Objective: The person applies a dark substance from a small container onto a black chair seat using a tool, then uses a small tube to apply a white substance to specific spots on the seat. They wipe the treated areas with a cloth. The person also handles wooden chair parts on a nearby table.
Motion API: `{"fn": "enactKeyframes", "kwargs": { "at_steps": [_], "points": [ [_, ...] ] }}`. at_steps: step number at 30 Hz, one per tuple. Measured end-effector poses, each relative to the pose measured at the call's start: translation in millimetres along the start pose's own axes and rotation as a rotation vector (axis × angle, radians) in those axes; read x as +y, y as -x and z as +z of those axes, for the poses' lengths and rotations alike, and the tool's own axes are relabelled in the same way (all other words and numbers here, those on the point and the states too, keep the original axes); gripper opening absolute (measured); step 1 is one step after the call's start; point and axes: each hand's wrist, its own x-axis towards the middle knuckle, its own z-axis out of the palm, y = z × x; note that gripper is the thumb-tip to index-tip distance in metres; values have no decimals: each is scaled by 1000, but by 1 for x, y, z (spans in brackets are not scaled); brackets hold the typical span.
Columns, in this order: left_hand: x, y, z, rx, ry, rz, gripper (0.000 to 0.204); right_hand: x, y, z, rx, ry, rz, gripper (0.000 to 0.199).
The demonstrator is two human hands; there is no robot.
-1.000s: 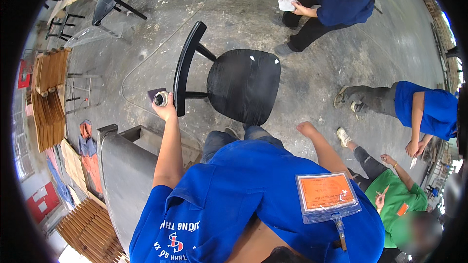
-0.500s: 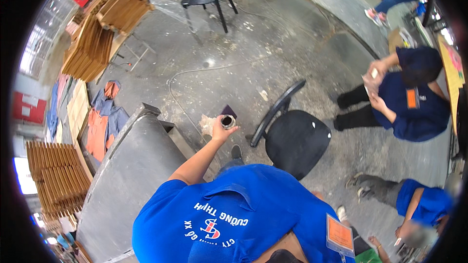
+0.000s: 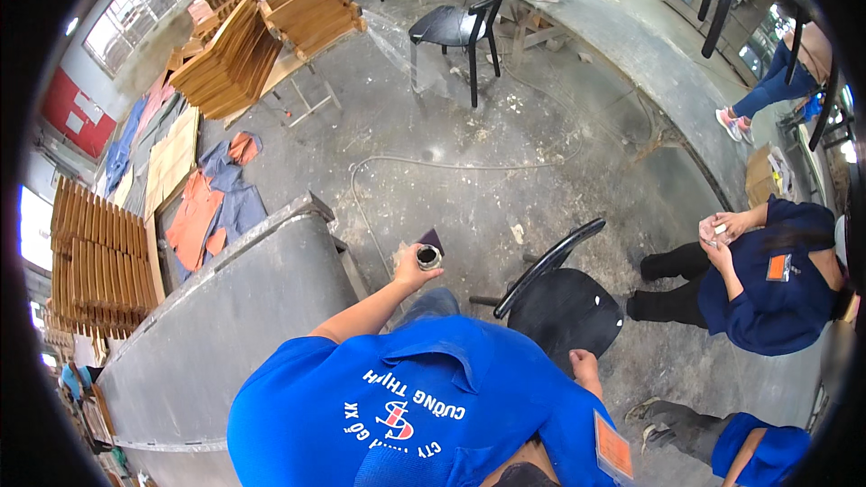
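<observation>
Small round open-topped container with a pale rim and dark interior [image 3: 428,258] is held in the left hand [image 3: 409,271], out in front of the blue-shirted torso and above the floor. It is grasped around its side by thumb and fingers; a dark, flat, square-cornered sheet [image 3: 432,238] is seen just beyond it. The container is judged light and rigid, with a risk of spillage if tilted; it is best gripped low on the wall, rim kept level. The sheet is judged thin and flexible, to be taken by an edge.

The right hand [image 3: 585,366] is seen loosely curled, near the black chair with curved backrest and rounded seat [image 3: 561,308]; contact, or any held item, cannot be confirmed. White marks are noted on the seat. Farther off, stacked brown wooden parts [image 3: 227,63] and a second black chair [image 3: 446,27] are observed.
</observation>
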Motion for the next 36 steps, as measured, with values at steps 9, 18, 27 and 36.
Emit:
{"fn": "enactKeyframes", "kwargs": {
  "at_steps": [9,18,27,36],
  "points": [
    [0,-84,-3,-169,-68,-11,77,-188,13,18,16,-264,-397,18],
    [-47,-200,-80,-272,-23,104,74,-380,-56,78,-100,54,-556,24],
    [-92,-243,-170,-20,39,-50,72,-390,-141,115,-362,333,-336,30],
    [-130,-242,-183,26,165,-173,69,-363,-260,98,-434,492,83,36]
  ]
}}
